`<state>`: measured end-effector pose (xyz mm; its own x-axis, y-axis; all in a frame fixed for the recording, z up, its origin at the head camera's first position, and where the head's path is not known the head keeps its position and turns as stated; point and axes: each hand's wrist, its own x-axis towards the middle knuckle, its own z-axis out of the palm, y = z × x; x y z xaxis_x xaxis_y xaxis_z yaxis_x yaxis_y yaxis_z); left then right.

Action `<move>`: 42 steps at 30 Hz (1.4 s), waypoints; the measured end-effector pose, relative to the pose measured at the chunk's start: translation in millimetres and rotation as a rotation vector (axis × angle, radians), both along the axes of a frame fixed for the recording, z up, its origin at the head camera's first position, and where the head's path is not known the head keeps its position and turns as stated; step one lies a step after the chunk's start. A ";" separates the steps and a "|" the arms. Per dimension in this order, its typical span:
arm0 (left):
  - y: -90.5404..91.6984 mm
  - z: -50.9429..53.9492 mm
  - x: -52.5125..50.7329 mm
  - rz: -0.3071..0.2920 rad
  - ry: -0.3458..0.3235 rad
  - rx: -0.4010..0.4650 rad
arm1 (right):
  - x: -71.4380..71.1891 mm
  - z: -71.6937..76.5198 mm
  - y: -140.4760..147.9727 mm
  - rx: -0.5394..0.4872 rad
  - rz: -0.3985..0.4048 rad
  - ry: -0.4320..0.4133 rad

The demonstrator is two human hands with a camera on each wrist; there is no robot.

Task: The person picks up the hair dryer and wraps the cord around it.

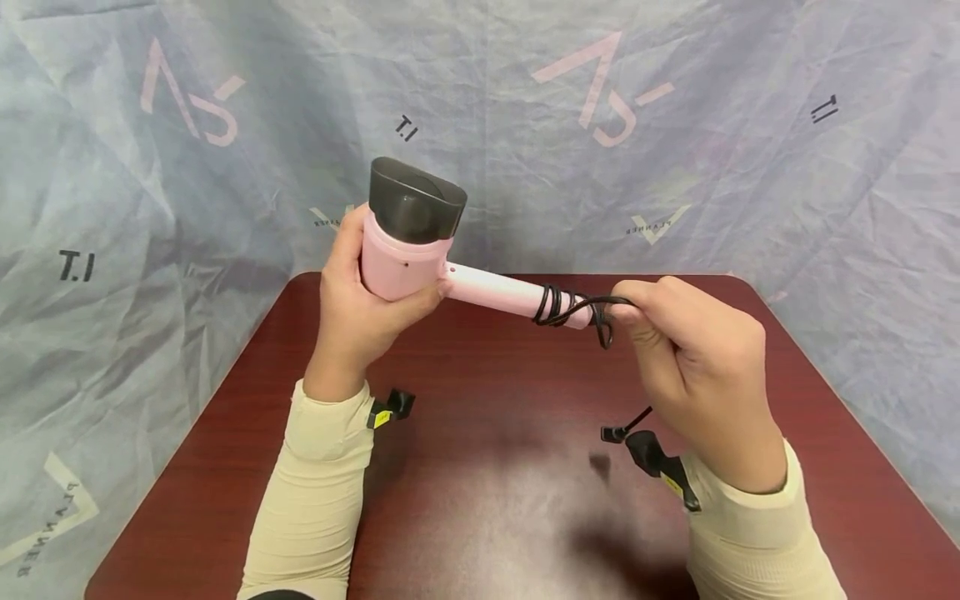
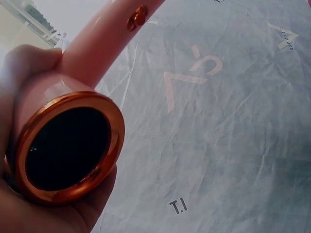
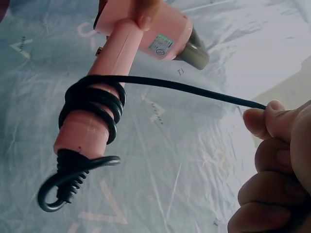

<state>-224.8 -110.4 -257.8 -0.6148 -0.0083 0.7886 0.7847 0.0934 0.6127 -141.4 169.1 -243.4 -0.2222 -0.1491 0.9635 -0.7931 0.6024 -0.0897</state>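
Observation:
A pink hair dryer with a dark nozzle is held above the table, its handle pointing right. My left hand grips the dryer's body; the left wrist view shows its copper-coloured rear ring. A black cord is coiled several times round the lower handle, with a small loop at the handle's end. My right hand pinches the cord between thumb and forefinger, and a stretch of it runs taut from the coils in the right wrist view.
Below the hands is a dark red table. A black plug hangs on the cord beneath the right hand. Grey printed fabric surrounds the table at the back and sides. Both wrists carry small black cameras.

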 end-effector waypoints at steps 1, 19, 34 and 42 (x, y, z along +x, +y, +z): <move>-0.3 -0.1 0.5 -0.005 0.002 -0.014 | -1.3 -0.4 0.5 -0.002 0.002 0.003; 2.9 5.1 6.1 -0.041 0.005 -0.112 | -8.7 -3.4 6.1 -0.046 -0.002 0.026; 1.1 2.3 5.4 -0.052 0.042 -0.135 | -11.7 -6.8 6.8 -0.036 0.019 0.016; 0.4 3.3 4.3 -0.056 0.054 -0.148 | -14.4 -7.0 6.7 -0.037 0.011 0.005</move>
